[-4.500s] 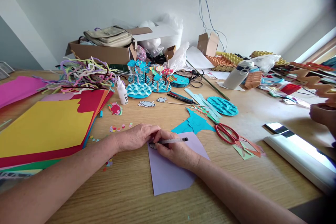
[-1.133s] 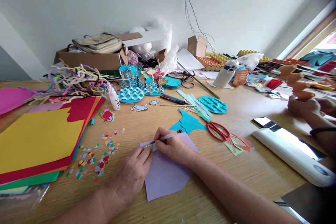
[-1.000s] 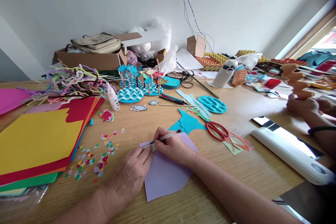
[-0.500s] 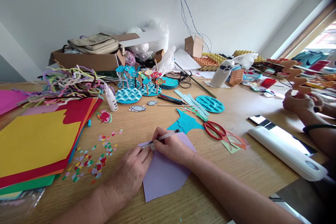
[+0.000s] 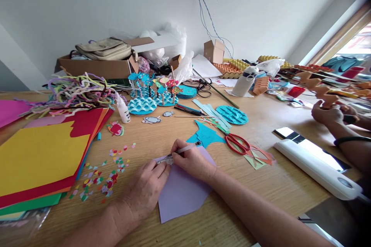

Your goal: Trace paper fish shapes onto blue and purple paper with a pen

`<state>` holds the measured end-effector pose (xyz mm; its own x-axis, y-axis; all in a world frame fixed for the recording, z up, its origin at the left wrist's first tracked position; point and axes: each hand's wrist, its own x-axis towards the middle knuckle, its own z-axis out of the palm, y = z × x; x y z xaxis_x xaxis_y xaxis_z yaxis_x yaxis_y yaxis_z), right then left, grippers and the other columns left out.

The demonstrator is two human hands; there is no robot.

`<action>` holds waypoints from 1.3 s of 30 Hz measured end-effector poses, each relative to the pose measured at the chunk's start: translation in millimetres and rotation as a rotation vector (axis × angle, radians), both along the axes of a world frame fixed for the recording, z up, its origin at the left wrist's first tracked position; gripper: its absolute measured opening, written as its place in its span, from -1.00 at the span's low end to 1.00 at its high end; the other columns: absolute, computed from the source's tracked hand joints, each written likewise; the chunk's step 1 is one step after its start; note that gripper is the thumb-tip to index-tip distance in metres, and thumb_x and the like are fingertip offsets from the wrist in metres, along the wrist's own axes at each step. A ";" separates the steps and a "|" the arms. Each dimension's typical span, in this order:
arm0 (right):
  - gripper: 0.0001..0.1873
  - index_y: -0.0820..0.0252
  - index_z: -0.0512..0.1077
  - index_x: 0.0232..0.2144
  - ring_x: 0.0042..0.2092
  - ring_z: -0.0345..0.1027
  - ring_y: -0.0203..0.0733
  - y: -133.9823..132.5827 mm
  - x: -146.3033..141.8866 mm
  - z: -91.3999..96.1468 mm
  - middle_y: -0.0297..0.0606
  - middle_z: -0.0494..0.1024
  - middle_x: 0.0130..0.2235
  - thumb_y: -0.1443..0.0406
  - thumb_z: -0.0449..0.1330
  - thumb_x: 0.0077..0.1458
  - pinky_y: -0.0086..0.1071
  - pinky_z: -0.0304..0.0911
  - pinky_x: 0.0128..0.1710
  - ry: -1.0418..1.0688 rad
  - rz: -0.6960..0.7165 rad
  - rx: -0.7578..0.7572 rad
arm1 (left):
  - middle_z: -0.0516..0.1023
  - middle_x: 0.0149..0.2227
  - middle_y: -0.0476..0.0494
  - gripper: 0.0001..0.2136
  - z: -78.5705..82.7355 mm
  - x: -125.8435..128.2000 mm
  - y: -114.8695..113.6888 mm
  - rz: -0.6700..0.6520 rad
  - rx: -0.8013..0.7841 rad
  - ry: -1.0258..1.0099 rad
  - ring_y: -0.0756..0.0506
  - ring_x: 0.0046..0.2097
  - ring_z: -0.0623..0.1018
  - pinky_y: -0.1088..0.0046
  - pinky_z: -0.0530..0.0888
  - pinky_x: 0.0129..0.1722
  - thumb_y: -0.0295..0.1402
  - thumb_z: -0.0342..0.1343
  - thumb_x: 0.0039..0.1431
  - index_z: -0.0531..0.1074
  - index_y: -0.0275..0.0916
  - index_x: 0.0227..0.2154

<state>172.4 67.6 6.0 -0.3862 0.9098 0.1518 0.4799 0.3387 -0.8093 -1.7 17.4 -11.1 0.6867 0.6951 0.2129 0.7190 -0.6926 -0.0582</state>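
A lilac sheet of paper [image 5: 182,193] lies on the wooden table in front of me. My right hand [image 5: 191,161] is closed round a clear pen [image 5: 185,149], whose tip rests at the sheet's upper left corner. My left hand [image 5: 146,187] lies on the sheet beside it, fingertips pressing a small grey fish-shaped cutout [image 5: 165,159] down at that corner.
Red scissors [image 5: 237,143] and blue paper scraps [image 5: 205,135] lie just beyond. A stack of coloured sheets [image 5: 43,154] and confetti [image 5: 107,171] sit left, a glue bottle [image 5: 123,110] and blue wave models [image 5: 143,105] behind. Another person's hands [image 5: 330,112] work at right, near a white lamp bar [image 5: 319,170].
My left hand has moved from above the sheet's corner to its lower left side. The pen stays at the corner, making small strokes. The other person's hands have shifted slightly.
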 end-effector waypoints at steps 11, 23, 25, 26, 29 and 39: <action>-0.85 0.11 0.18 -0.52 -0.49 0.18 -0.34 -0.5 2.2 1.6 -0.45 0.30 -0.53 0.46 0.02 -0.06 -0.52 0.10 -0.50 -0.005 -0.007 -0.008 | 0.45 -0.09 -0.21 -0.67 2.9 0.7 1.6 -0.020 0.010 -0.004 -0.16 -0.20 0.40 0.29 0.40 -0.16 -0.58 -0.14 0.17 0.33 -0.39 -0.02; -0.82 0.11 0.17 -0.52 -0.53 0.16 -0.36 -4.4 2.2 4.6 -0.47 0.30 -0.56 0.49 0.03 -0.06 -0.53 0.05 -0.54 -0.036 0.003 0.017 | 0.45 -0.07 -0.24 -0.67 3.3 1.0 2.5 -0.020 -0.006 0.001 -0.18 -0.19 0.40 0.25 0.42 -0.17 -0.59 -0.11 0.16 0.33 -0.40 -0.02; -0.83 0.11 0.17 -0.52 -0.53 0.16 -0.36 -5.3 2.4 5.5 -0.47 0.30 -0.56 0.49 0.02 -0.06 -0.54 0.05 -0.54 -0.049 0.004 0.028 | 0.45 -0.07 -0.23 -0.68 3.8 1.1 2.5 -0.013 -0.018 0.000 -0.18 -0.18 0.40 0.25 0.41 -0.16 -0.59 -0.10 0.16 0.33 -0.38 -0.02; -0.83 0.11 0.17 -0.52 -0.53 0.16 -0.36 -5.8 2.6 5.8 -0.46 0.30 -0.56 0.48 0.03 -0.06 -0.54 0.04 -0.54 -0.057 0.006 0.035 | 0.44 -0.06 -0.22 -0.68 3.8 1.1 2.7 -0.008 -0.026 -0.002 -0.17 -0.18 0.39 0.25 0.41 -0.15 -0.58 -0.10 0.16 0.33 -0.37 -0.03; -0.85 0.11 0.18 -0.51 -0.53 0.18 -0.36 -7.4 2.7 5.8 -0.45 0.32 -0.56 0.46 0.03 -0.04 -0.53 0.06 -0.53 -0.073 0.017 0.058 | 0.44 -0.04 -0.19 -0.68 2.7 0.5 3.3 0.004 -0.064 -0.010 -0.16 -0.16 0.38 0.27 0.39 -0.11 -0.57 -0.09 0.17 0.33 -0.34 -0.02; -0.87 0.12 0.18 -0.49 -0.55 0.18 -0.36 -10.2 1.9 4.9 -0.46 0.32 -0.58 0.45 0.02 -0.03 -0.54 0.05 -0.53 -0.102 0.061 0.075 | 0.43 -0.02 -0.20 -0.64 -1.8 -0.8 3.7 -0.006 -0.037 -0.032 -0.18 -0.09 0.38 0.26 0.38 -0.05 -0.60 -0.09 0.15 0.30 -0.37 0.02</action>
<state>174.3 57.4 10.8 -0.4574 0.8717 0.1757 0.5349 0.4275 -0.7288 -2.4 21.1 -13.0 0.6843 0.6986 0.2090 0.7159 -0.6982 -0.0099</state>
